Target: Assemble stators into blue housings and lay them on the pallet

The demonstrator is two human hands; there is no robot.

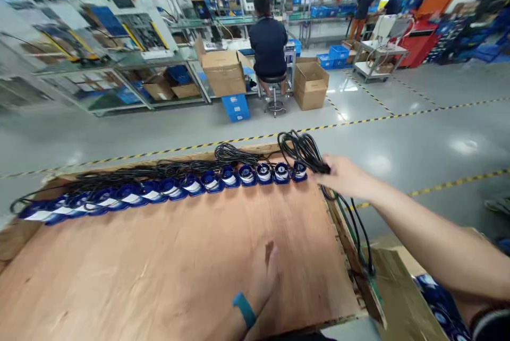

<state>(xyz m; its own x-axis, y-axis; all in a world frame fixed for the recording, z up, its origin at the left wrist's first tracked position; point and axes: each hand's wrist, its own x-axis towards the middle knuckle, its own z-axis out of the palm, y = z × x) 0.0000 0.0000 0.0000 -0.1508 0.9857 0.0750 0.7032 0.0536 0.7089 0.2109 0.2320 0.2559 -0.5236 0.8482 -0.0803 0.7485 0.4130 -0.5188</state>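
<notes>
My right hand (338, 175) is closed around a looped bundle of black cable (305, 151) at the right back corner of a shallow wooden crate. Cable ends hang below it over the crate's right edge. Just left of that hand stands a round blue part (298, 171), the last of a long row of blue parts (171, 188) along the crate's back wall. More black cables (147, 171) lie behind the row. Over the bare plywood, my left hand (268, 266), with a teal band at the wrist, is blurred by motion; what its fingers do is unclear.
The crate's right wall (346, 245) runs toward me. Beyond it at the lower right are cardboard (402, 293) and more blue parts (442, 309). Across the floor, a person (268, 46) sits at a bench between cardboard boxes (311, 83); two others are farther back.
</notes>
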